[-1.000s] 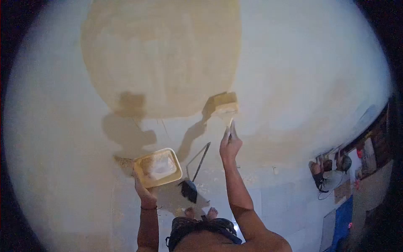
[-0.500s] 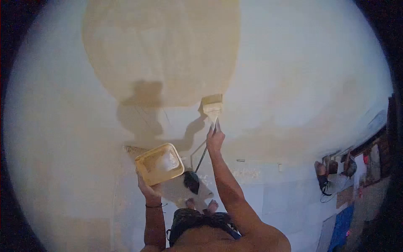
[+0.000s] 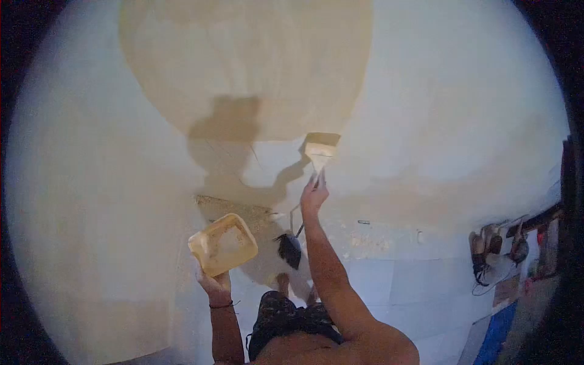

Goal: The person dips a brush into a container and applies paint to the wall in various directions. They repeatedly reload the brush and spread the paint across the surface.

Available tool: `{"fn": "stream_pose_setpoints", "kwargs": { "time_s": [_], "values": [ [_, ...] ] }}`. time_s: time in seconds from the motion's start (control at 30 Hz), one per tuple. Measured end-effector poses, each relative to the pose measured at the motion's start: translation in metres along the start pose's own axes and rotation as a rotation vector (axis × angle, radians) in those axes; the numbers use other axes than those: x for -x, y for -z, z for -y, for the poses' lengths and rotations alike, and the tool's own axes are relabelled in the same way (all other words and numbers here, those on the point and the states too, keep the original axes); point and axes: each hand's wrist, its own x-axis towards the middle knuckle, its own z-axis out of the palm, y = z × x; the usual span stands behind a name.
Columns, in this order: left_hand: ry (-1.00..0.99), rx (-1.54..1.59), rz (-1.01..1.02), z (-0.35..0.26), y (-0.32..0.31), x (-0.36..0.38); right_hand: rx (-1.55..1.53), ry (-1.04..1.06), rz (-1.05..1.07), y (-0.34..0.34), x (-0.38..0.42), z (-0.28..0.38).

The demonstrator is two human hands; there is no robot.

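Note:
My right hand (image 3: 314, 191) is closed around the handle of a wide paint brush (image 3: 320, 152). The brush's bristles meet the wall at the lower right edge of a tan painted patch (image 3: 255, 67). Lower and to the left, my left hand (image 3: 213, 283) supports a yellowish rectangular plastic tub (image 3: 233, 264) from beneath. The tub tilts so its inside shows, with pale paint smeared over the bottom and sides. Some of the left fingers are hidden behind the tub.
Pale wall (image 3: 426, 103) surrounds the patch, and my shadow (image 3: 225, 134) falls across it. A dark object with a thin handle (image 3: 289, 250) is near my feet on the light tiled floor (image 3: 420, 286). Assorted items and a blue mat (image 3: 496, 334) lie at the far right.
The brush has moved a little to the right along the patch's lower edge. The tub has shifted slightly left and down and turned. My shadow has moved right and up.

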Motion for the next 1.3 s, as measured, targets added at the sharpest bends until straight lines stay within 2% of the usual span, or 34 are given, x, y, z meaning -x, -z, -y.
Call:
{"fn": "stream_pose_setpoints", "kwargs": {
  "time_s": [0.07,0.1,0.17,0.2,0.23,0.3,0.33,0.37,0.43,0.47,0.53,0.57,0.63,0.67,0.73,0.77,0.83,0.87,0.9,0.93,0.97,1.0,1.03,1.07,1.13,1.2,1.23,1.27,1.3],
  "values": [
    [-0.005,-0.034,0.023,-0.008,0.009,-0.001,0.093,-0.035,0.126,-0.002,0.023,0.016],
    [-0.009,-0.048,0.026,-0.009,0.021,-0.005,0.09,-0.049,0.113,0.005,0.03,0.024],
    [-0.001,-0.07,0.044,-0.019,0.012,-0.018,0.015,-0.257,0.197,0.019,0.027,0.041],
    [0.004,-0.068,0.076,-0.024,0.004,-0.025,0.067,-0.009,0.062,0.013,0.031,0.007],
    [0.009,-0.061,0.108,-0.027,0.001,-0.033,0.069,-0.006,0.048,0.019,0.023,0.026],
    [0.033,-0.072,0.116,-0.029,0.019,-0.062,-0.202,-0.187,-0.19,0.029,0.01,0.058],
    [0.012,-0.083,0.133,-0.027,0.024,-0.027,-0.267,-0.108,-0.292,0.053,0.002,0.047],
    [0.027,-0.095,0.154,-0.036,0.009,0.002,-0.263,-0.115,-0.32,0.077,-0.007,0.052],
    [-0.008,-0.109,0.225,-0.041,-0.012,0.017,-0.108,-0.26,-0.173,0.091,-0.016,0.056],
    [0.003,-0.105,0.265,-0.045,-0.023,0.016,-0.07,-0.066,-0.212,0.09,-0.007,0.056],
    [0.036,-0.054,0.284,-0.048,-0.047,0.034,-0.246,-0.297,-0.119,0.094,0.01,0.065],
    [0.049,-0.066,0.291,-0.045,-0.041,0.032,-0.243,-0.308,-0.133,0.091,0.03,0.056],
    [0.059,-0.138,0.341,-0.046,-0.044,0.028,0.024,-0.238,0.09,0.096,0.055,0.046],
    [0.078,-0.15,0.348,-0.045,-0.029,0.024,0.031,-0.254,0.074,0.098,0.073,0.035],
    [0.006,-0.212,0.371,-0.034,-0.005,0.007,0.004,0.178,-0.076,0.099,0.094,0.016],
    [0.02,-0.204,0.392,-0.031,0.002,0.003,0.015,0.185,-0.098,0.107,0.102,0.013],
    [0.006,-0.356,0.366,-0.021,0.001,0.0,-0.072,-0.272,-0.067,0.141,0.104,0.029],
    [0.021,-0.347,0.378,-0.017,0.009,-0.003,-0.093,-0.382,-0.094,0.152,0.092,0.029],
    [-0.125,-0.556,0.465,-0.012,0.028,-0.013,-0.079,-0.366,-0.106,0.152,0.078,0.036],
    [-0.288,-0.763,0.558,-0.006,0.045,-0.023,-0.119,-0.367,-0.229,0.146,0.064,0.043],
    [-0.289,-0.745,0.574,0.001,0.05,-0.027,-0.163,-0.367,-0.35,0.145,0.05,0.054],
    [-0.072,-0.371,0.56,0.005,0.066,-0.037,0.257,-0.124,-0.474,0.093,0.058,-0.041],
    [0.146,0.001,0.531,0.008,0.071,-0.041,0.219,-0.169,-0.31,0.086,0.062,-0.018],
    [0.152,0.017,0.548,0.009,0.074,-0.042,0.183,-0.209,-0.144,0.089,0.067,0.01],
    [0.216,-0.011,0.453,0.013,0.074,-0.041,0.251,-0.16,0.163,0.104,0.101,0.035],
    [0.214,-0.004,0.502,0.009,0.055,-0.033,0.166,-0.01,0.225,0.115,0.139,0.009],
    [0.217,-0.024,0.536,0.008,0.043,-0.026,0.128,-0.002,0.232,0.132,0.161,-0.005],
    [0.185,-0.004,0.507,0.011,0.04,-0.02,0.26,-0.195,0.334,0.153,0.183,-0.018],
    [0.245,0.003,0.479,0.011,0.03,-0.012,0.28,-0.047,0.375,0.171,0.221,-0.106]
  ]
}}
